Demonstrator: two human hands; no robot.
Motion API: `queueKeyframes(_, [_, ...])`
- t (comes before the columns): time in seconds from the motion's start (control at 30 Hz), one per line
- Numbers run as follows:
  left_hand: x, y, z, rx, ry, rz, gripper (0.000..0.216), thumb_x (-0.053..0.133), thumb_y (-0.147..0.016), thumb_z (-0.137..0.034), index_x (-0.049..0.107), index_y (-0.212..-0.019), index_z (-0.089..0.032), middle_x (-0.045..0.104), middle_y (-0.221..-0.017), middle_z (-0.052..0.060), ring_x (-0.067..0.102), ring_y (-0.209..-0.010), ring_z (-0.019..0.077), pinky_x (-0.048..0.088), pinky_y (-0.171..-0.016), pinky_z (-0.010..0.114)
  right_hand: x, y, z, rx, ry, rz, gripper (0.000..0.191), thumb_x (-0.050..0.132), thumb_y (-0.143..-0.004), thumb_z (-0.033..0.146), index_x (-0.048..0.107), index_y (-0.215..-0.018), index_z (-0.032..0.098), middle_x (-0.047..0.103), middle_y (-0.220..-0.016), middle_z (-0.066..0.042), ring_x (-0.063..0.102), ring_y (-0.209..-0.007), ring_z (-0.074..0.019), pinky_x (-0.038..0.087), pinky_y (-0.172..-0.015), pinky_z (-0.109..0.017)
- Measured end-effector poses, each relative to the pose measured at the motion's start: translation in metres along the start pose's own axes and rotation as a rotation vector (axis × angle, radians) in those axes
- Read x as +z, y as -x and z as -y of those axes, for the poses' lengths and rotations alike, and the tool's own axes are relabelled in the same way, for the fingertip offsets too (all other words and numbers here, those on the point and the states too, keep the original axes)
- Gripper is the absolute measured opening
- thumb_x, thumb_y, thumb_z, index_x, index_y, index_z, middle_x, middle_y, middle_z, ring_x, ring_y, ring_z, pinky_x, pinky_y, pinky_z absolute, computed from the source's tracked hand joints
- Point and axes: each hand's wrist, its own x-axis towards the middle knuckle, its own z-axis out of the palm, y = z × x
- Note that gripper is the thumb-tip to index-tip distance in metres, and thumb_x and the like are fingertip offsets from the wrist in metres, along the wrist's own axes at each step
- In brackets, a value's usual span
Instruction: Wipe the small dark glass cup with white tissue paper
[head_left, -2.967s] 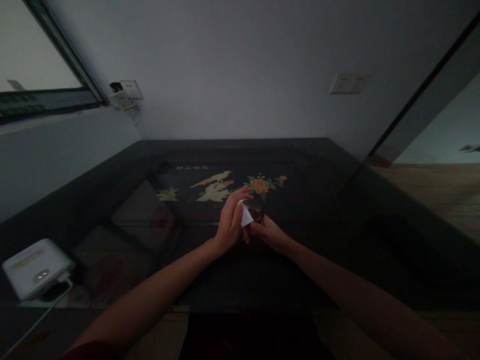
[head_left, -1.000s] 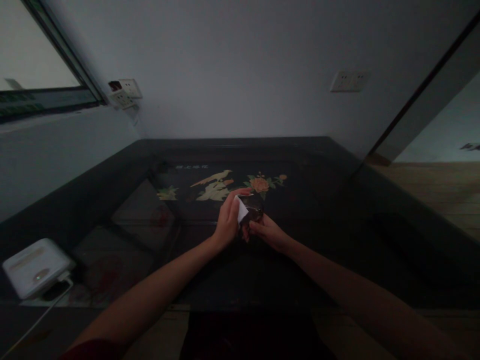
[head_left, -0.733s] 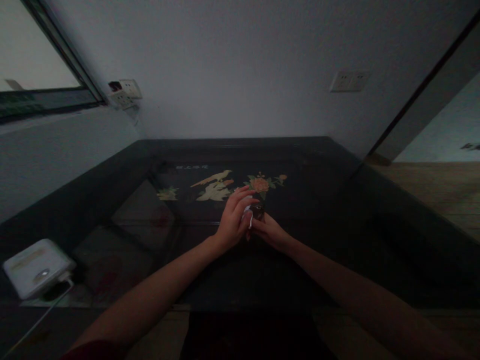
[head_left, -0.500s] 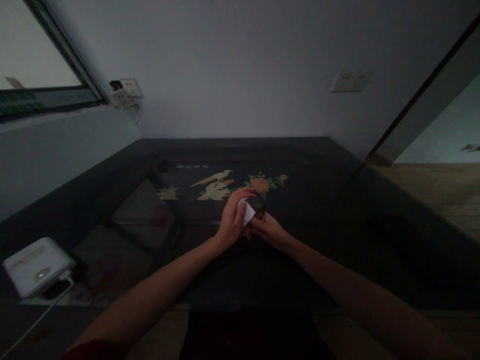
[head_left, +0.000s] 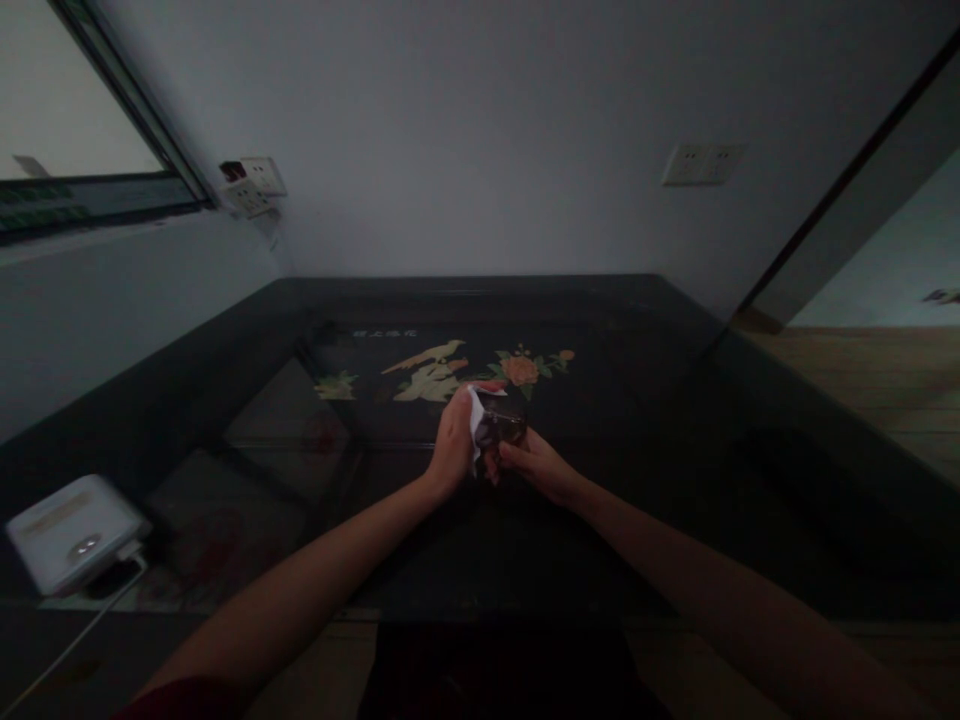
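Observation:
Above the dark tabletop, my right hand (head_left: 550, 468) grips a dark, shiny, rounded object (head_left: 506, 415) from its right side, thumb on the near face. Its kind is hard to tell in the dim light. My left hand (head_left: 450, 445) is closed round a white tissue (head_left: 475, 425), which lies against the object's left and far sides. Some left fingers are hidden behind the tissue and the object. Fingertips show below the object, between the two hands.
The dark table (head_left: 637, 540) has a glossy top with a bird-and-flower picture (head_left: 435, 370). At the left stands a white box-shaped device (head_left: 79, 530) with a white cable (head_left: 82, 630). Wall sockets (head_left: 703, 165) sit on the back wall, and a window (head_left: 75, 110) is at upper left.
My left hand has turned and shifted slightly left, so the tissue now stands along the object's side. More of the dark object shows. My right hand has hardly moved.

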Motion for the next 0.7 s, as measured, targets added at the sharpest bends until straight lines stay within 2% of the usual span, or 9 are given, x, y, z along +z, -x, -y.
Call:
queueKeyframes(0.1, [-0.0027,0.004,-0.0021,0.331,-0.276,0.04,0.032,0.033,-0.095,-0.036,0.059,-0.101,-0.018,0.061,-0.116,0.01,0.054,-0.114,0.0226,0.04,-0.099,0.04,-0.0016,-0.0002,-0.0024,0.006,-0.007,-0.032,0.048,0.073,-0.071,0.048,0.047,-0.098,0.018,0.062,-0.066,0.001,0.058,-0.058,-0.0132,0.048,-0.056,-0.027])
queueKeyframes(0.2, [-0.0046,0.0049,-0.0044,0.581,-0.492,0.124,0.026,0.036,-0.094,-0.029,0.058,-0.102,-0.019,0.06,-0.117,0.01,0.047,-0.122,0.0234,0.033,-0.105,0.046,-0.0024,-0.0006,-0.0041,0.002,-0.01,-0.058,0.048,0.075,-0.069,0.046,0.049,-0.097,0.018,0.061,-0.069,0.002,0.058,-0.057,-0.0119,0.049,-0.056,-0.026])
queueKeyframes(0.27, [-0.0054,0.0047,-0.0053,0.676,-0.585,0.162,0.025,0.036,-0.093,-0.024,0.059,-0.102,-0.02,0.061,-0.117,0.009,0.047,-0.122,0.0226,0.029,-0.108,0.049,-0.0022,-0.0011,-0.0044,-0.006,-0.004,-0.064,0.043,0.075,-0.07,0.044,0.05,-0.094,0.018,0.06,-0.072,0.002,0.058,-0.057,-0.0108,0.049,-0.055,-0.025])
queueKeyframes(0.33, [-0.0055,0.0041,-0.0056,0.71,-0.619,0.18,0.025,0.036,-0.093,-0.021,0.059,-0.102,-0.02,0.062,-0.115,0.008,0.049,-0.12,0.0213,0.028,-0.109,0.049,-0.0021,-0.0015,-0.0047,-0.012,-0.001,-0.061,0.041,0.074,-0.07,0.043,0.05,-0.092,0.018,0.059,-0.074,0.003,0.057,-0.057,-0.0105,0.048,-0.055,-0.025])
queueKeyframes(0.43, [-0.0049,0.0031,-0.0057,0.663,-0.57,0.168,0.024,0.037,-0.093,-0.022,0.06,-0.1,-0.02,0.064,-0.111,0.008,0.051,-0.116,0.0201,0.029,-0.108,0.046,-0.0033,-0.0022,-0.0057,-0.014,-0.016,-0.073,0.045,0.075,-0.069,0.046,0.049,-0.094,0.018,0.06,-0.075,0.002,0.057,-0.057,-0.0108,0.049,-0.055,-0.026])
queueKeyframes(0.53, [-0.0039,0.002,-0.0067,0.534,-0.472,0.133,0.027,0.036,-0.094,-0.028,0.061,-0.097,-0.019,0.064,-0.111,0.008,0.052,-0.114,0.0207,0.031,-0.106,0.044,-0.0044,-0.0024,-0.0062,-0.015,-0.017,-0.062,0.048,0.074,-0.07,0.048,0.049,-0.097,0.018,0.061,-0.071,0.002,0.058,-0.057,-0.0119,0.048,-0.055,-0.026])
queueKeyframes(0.63, [-0.0033,0.0005,-0.0073,0.318,-0.304,0.079,0.034,0.035,-0.094,-0.038,0.063,-0.097,-0.018,0.063,-0.114,0.009,0.055,-0.111,0.0224,0.038,-0.101,0.039,-0.0035,-0.0019,-0.0044,-0.008,-0.006,-0.035,0.046,0.072,-0.071,0.048,0.048,-0.096,0.017,0.061,-0.065,0.001,0.058,-0.058,-0.0129,0.046,-0.055,-0.026])
queueKeyframes(0.7, [-0.0031,-0.0017,-0.0064,0.13,-0.143,0.044,0.039,0.036,-0.092,-0.045,0.064,-0.098,-0.018,0.065,-0.11,0.008,0.06,-0.102,0.0231,0.045,-0.092,0.036,-0.0022,-0.0012,-0.0026,-0.002,0.001,-0.023,0.046,0.072,-0.072,0.048,0.048,-0.095,0.017,0.061,-0.064,0.002,0.057,-0.058,-0.0125,0.046,-0.055,-0.026])
